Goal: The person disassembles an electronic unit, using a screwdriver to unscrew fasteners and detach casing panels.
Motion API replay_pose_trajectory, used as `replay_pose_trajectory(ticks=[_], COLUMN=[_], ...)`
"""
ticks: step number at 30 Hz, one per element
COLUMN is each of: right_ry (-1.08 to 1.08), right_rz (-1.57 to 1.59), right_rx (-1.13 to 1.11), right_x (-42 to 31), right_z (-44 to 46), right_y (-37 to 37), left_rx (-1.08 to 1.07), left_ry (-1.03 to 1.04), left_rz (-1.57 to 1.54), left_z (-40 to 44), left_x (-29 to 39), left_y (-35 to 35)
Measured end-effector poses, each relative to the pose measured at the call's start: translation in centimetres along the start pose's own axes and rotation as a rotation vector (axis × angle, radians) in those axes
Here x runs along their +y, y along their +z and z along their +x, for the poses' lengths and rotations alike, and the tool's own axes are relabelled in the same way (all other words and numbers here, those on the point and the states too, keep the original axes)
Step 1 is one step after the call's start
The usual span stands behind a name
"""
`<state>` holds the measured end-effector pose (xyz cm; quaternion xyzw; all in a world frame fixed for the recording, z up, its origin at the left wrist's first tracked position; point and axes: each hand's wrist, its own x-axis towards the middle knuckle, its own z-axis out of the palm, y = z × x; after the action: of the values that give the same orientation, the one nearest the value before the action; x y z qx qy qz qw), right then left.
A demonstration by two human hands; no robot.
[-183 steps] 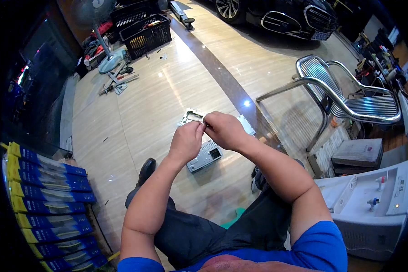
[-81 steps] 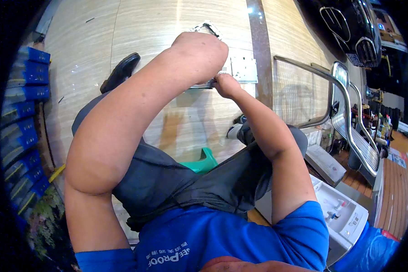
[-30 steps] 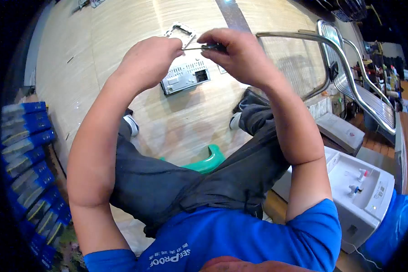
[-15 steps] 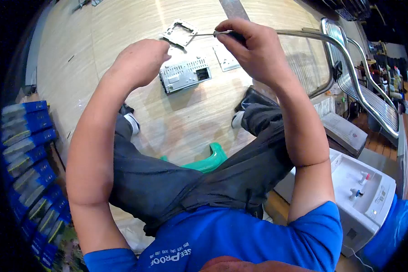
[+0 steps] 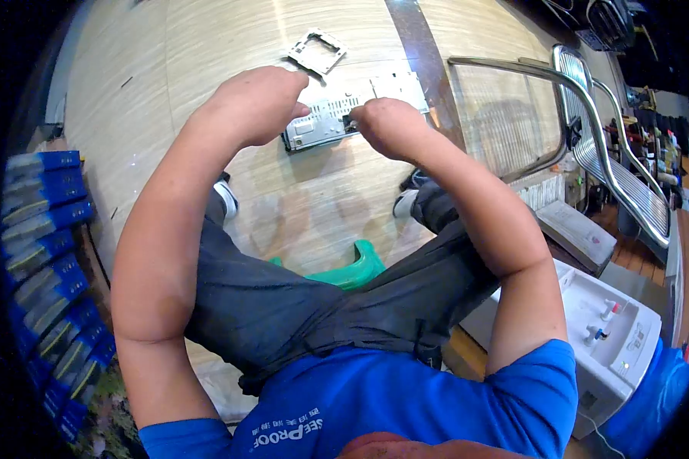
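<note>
A silver metal box point(image 5: 325, 126), like a car radio body with slotted vents, lies on the floor ahead of me. My left hand point(image 5: 264, 103) is over its left end, fingers curled, thumb near the top face; whatever is between them is hidden. My right hand point(image 5: 390, 126) has closed, bent fingertips at the dark opening point(image 5: 350, 122) on the box's right part. Anything in those fingers is covered by the hand. A pale rectangular frame point(image 5: 316, 53) with an open centre lies just beyond the box. A flat light metal plate point(image 5: 407, 88) lies behind my right hand.
A green plastic stool point(image 5: 352, 271) shows between my legs. A chrome-framed chair point(image 5: 582, 115) stands at the right, above a white water dispenser point(image 5: 605, 321). Blue packets point(image 5: 46, 214) line the left side. A dark strip point(image 5: 429, 61) crosses the pale floor.
My right hand has come down and left to the box; the thin-shafted metal tool it held is now out of sight. My left hand has shifted slightly right. The view has moved a little.
</note>
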<state>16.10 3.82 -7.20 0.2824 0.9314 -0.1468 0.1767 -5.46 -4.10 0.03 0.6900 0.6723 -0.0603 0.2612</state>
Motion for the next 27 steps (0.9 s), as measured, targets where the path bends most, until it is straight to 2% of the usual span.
replay_pose_trajectory(ticks=[11,17,27], right_ry=[-0.017,-0.02,-0.008], right_rz=[-0.017,-0.04,-0.055], right_rx=[-0.004,0.004,-0.045], right_x=[0.8,0.5,0.5], right_z=[1.3,1.4,1.5], right_y=[4.1,4.1,4.5], left_rx=[0.001,0.079,0.051], left_ry=[0.038,0.053,0.036], left_rz=[-0.025,0.018,0.008], left_z=[-0.1,0.0,-0.2], left_x=[0.0,-0.2,0.2], left_y=[-0.4,0.3,0.0])
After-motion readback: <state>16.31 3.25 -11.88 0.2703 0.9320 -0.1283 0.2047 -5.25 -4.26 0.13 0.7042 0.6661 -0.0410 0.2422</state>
